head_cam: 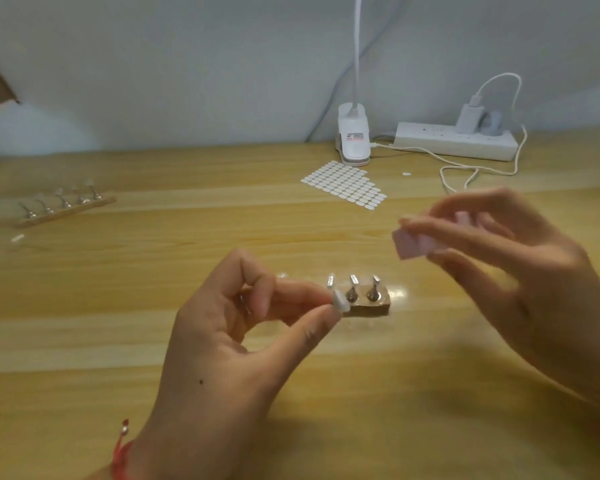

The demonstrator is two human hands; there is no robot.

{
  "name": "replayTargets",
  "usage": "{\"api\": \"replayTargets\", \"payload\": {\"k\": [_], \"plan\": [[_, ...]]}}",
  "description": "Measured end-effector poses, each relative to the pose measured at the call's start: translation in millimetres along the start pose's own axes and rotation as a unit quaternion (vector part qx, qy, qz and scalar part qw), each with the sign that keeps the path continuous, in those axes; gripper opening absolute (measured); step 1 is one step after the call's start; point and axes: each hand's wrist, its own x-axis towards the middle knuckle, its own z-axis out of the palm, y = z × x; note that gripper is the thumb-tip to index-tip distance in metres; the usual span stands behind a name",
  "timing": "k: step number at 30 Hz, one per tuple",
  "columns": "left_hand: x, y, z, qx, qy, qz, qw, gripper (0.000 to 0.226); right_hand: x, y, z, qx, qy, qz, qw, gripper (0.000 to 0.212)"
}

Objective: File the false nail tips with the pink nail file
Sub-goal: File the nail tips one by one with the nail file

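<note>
False nail tip, small white plastic (340,302), pinched in left hand (236,327) at frame centre. Right hand (520,268) grips pink block nail file (411,244), apart from tip. Filing not under way; stand tips look untouched.

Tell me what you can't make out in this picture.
The pink nail file: head view, motion-blurred, mostly covered by the right hand.
The false nail tip: tiny, partly pinched by the left hand; edge unreadable.
The near stand: left part hidden behind the left hand.
The lamp: head cut off by the top edge; label too small to read.
</note>
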Motion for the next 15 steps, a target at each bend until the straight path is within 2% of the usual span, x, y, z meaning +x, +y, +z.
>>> {"api": "replayTargets", "payload": {"k": [2,5,9,12,15], "plan": [[2.1,-1.1,-2.6,-0.022,0.006,0.001,1.000,0.044,3.3,15.9,-6.6,-0.023,0.044,0.038,0.998,0.037],[10.7,-0.9,-7.9,-0.028,0.019,0.024,0.999,0.044,-3.8,23.2,0.7,-0.015,0.059,0.054,0.997,0.038],[29.8,2.2,-15.1,0.100,0.003,0.061,0.993,0.043,-11.5,26.6,10.9,0.032,0.022,0.052,0.998,0.036],[39.8,-6.0,-13.8,0.138,-0.017,0.045,0.989,0.048,-12.3,28.6,9.9,0.034,0.037,0.041,0.998,0.035],[41.5,-14.3,-10.6,0.197,-0.040,0.065,0.977,0.050,-14.1,30.0,10.1,0.040,0.039,0.039,0.998,0.034]]}}
